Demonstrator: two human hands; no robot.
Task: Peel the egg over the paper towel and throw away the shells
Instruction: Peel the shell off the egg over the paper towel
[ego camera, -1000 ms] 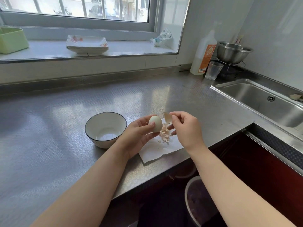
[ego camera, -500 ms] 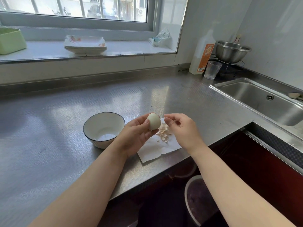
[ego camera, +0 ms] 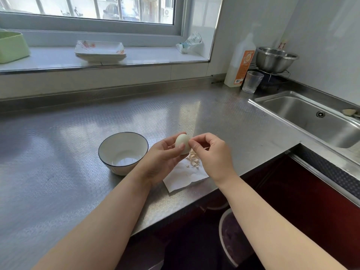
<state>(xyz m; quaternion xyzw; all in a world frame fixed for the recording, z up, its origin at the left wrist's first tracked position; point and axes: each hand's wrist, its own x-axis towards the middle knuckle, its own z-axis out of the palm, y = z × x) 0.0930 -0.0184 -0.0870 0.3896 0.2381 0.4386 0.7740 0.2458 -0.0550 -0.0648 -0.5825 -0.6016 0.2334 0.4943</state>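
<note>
A pale, smooth egg (ego camera: 182, 143) is held upright in the fingers of my left hand (ego camera: 161, 160), just above a white paper towel (ego camera: 184, 177) at the counter's front edge. My right hand (ego camera: 211, 155) is at the egg's right side, thumb and forefinger pinched against its surface. I cannot tell whether a shell bit is between them. Several tan shell pieces (ego camera: 193, 159) lie on the towel below both hands.
A white bowl (ego camera: 123, 152) with a dark rim stands left of the towel. The steel sink (ego camera: 319, 121) is at the right, with a glass (ego camera: 252, 81), a bottle (ego camera: 240, 64) and a metal bowl (ego camera: 275, 59) behind it. A bin (ego camera: 233, 238) sits under the counter edge.
A second ago my right hand held a shell piece away from the egg. That piece is gone from the fingers, and the hand has come back to pinch at the egg's right side.
</note>
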